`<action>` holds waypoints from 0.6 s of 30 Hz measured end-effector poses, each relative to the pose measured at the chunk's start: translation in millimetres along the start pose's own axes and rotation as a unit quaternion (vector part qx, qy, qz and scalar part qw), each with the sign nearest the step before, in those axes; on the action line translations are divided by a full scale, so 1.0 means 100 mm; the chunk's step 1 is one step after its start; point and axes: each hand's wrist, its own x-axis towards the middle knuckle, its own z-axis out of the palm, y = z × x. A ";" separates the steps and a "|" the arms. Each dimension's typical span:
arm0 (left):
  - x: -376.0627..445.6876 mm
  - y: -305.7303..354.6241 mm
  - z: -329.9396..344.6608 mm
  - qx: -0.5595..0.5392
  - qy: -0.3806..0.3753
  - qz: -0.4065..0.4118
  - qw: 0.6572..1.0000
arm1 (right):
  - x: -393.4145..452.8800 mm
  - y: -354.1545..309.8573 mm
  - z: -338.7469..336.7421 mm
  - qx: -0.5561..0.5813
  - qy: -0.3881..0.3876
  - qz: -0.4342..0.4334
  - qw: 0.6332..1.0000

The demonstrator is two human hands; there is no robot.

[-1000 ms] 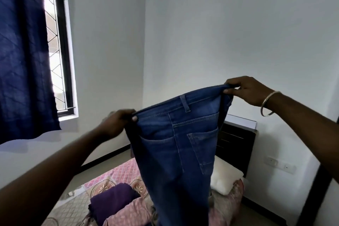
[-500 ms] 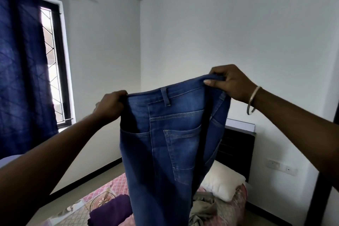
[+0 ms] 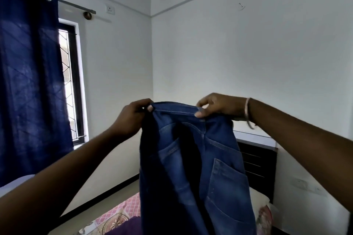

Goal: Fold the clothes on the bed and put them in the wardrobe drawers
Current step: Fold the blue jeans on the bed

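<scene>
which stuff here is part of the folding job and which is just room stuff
Part of the job:
- blue jeans, held up by the waistband
- left hand and right hand, gripping the waistband
- purple garment on the bed

Just there:
- blue curtain
- window
- dark headboard
- wall socket

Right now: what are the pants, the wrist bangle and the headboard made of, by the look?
Jeans: blue denim, faded matte patches, contrast stitching on pocket and waistband.
Bangle: thin, pale, slightly glossy; likely metal, not certain.
Headboard: dark slatted panel, looks like wood or laminate with a pale top ledge; can't tell which.
</scene>
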 end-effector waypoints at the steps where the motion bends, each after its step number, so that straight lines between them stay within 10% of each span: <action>1: 0.02 0.01 -0.07 0.003 0.011 -0.002 1.000 | -0.03 0.07 -0.02 0.010 -0.046 0.009 0.999; 11: -0.20 0.01 -1.03 0.051 -0.001 -0.066 0.997 | 0.25 0.55 0.26 0.049 -0.244 0.004 0.969; 18: -0.98 0.46 -2.01 0.151 -0.055 -0.209 0.965 | 0.67 0.07 0.43 -0.038 -0.124 -0.185 0.974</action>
